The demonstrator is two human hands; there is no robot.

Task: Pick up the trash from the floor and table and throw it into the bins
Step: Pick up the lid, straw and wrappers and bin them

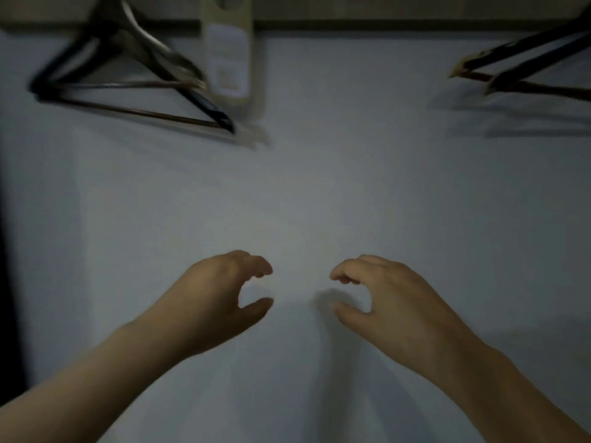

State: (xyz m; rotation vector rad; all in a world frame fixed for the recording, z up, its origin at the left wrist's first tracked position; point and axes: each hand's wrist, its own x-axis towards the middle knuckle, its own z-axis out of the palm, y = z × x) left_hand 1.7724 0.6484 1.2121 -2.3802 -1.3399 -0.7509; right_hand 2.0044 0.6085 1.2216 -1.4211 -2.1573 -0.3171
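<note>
My left hand (220, 295) and my right hand (380, 292) hover side by side in front of a plain white wall (319, 187). Each has its fingers loosely curled with a gap between thumb and fingers, and neither holds anything. No trash and no bin shows in the head view. The picture is dim and slightly blurred.
Dark clothes hangers (128, 78) hang at the upper left and more hangers (527, 65) at the upper right, under a wooden rail (351, 24). A pale door-hanger tag (228, 59) hangs between them. A dark edge (8, 251) runs down the left side.
</note>
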